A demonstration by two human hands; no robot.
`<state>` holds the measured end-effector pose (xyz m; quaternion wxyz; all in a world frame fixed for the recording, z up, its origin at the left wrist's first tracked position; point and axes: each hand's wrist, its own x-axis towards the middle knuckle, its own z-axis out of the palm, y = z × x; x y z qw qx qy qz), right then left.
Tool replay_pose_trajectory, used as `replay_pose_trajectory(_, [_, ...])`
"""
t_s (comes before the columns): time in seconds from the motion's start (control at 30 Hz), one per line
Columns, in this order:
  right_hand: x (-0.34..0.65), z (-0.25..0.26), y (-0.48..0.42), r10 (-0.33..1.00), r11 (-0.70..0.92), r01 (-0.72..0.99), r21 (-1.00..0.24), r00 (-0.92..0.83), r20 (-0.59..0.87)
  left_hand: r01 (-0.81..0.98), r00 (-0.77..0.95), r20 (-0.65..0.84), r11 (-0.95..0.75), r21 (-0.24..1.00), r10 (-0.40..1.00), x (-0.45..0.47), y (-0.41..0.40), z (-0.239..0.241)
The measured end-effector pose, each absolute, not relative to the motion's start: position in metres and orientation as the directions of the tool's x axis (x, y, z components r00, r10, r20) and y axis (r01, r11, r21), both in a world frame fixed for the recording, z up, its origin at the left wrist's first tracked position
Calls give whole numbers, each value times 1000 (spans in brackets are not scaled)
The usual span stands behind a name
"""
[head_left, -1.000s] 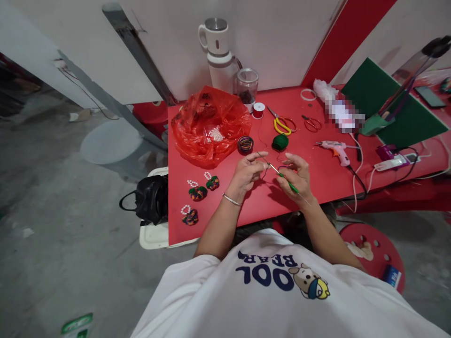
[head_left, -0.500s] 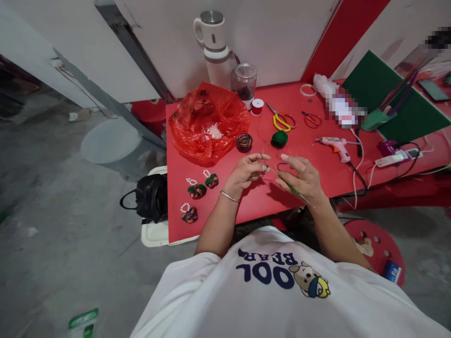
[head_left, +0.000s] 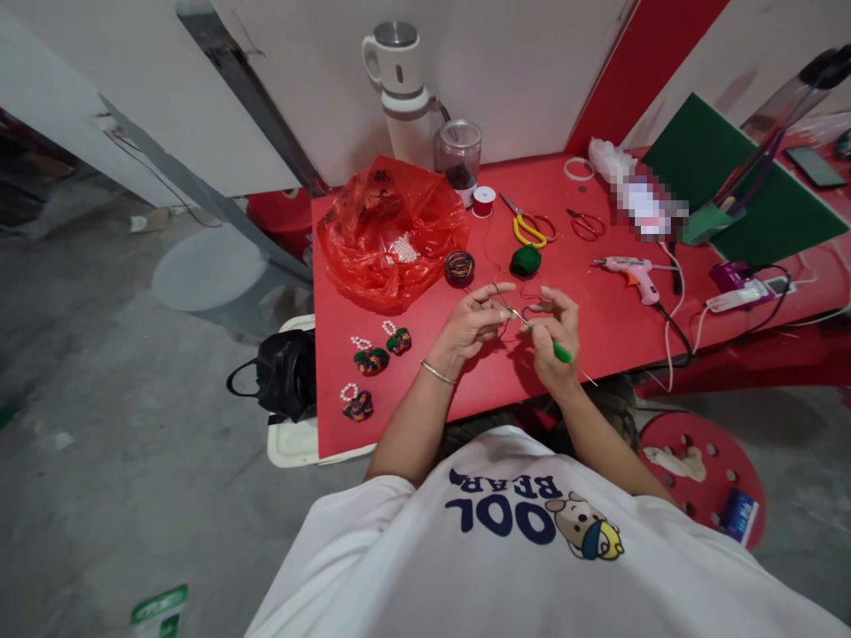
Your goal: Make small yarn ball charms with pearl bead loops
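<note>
Slanting from near right to far left, the hook point(head_left: 562, 354) is resting in the right hand's point(head_left: 556, 344) narrowed fingers, its tip reaching the left hand point(head_left: 473, 321), whose fingers are pinching yarn point(head_left: 498, 291) above the desk point(head_left: 399, 390).

Landmark: green yarn ball point(head_left: 525, 260). Right hand point(head_left: 557, 341): loose, flattened half second ago on near-right side of ball; now bunched, shifted slightly left, closer to directly near side of ball. Thumb now bent onto hook point(head_left: 521, 317); broad green handle point(head_left: 562, 353) now faces up, seen only as thin strip before. Left hand point(head_left: 471, 323): index fingertip, yarn point(head_left: 500, 296) across finger, slightly nearer ball. Right forearm point(head_left: 602, 434) drawn inward; more of red stool point(head_left: 722, 470), far near-right of ball, uncovered.
</note>
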<state>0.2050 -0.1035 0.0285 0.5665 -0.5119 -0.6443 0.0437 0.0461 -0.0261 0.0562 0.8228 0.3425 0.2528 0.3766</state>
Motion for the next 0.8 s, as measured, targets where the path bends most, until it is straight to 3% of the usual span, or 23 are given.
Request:
replay_pose_trajectory(0.2, [192,21,-99,695,376,630,-680,293,656,-450,394,-40,231,863,918,59,-34,53])
replay_pose_trajectory(0.33, [194,22,-96,705,354,534,-768,387,594,-437,349,-43,203,876,936,62,-35,56])
replay_pose_trajectory(0.57, [194,31,-96,692,552,513,-658,160,704,-452,571,-218,525,721,791,50,-30,57])
replay_pose_trajectory(0.8, [230,54,-73,785,558,438,-705,-2,620,-384,483,-196,408,829,853,67,-7,66])
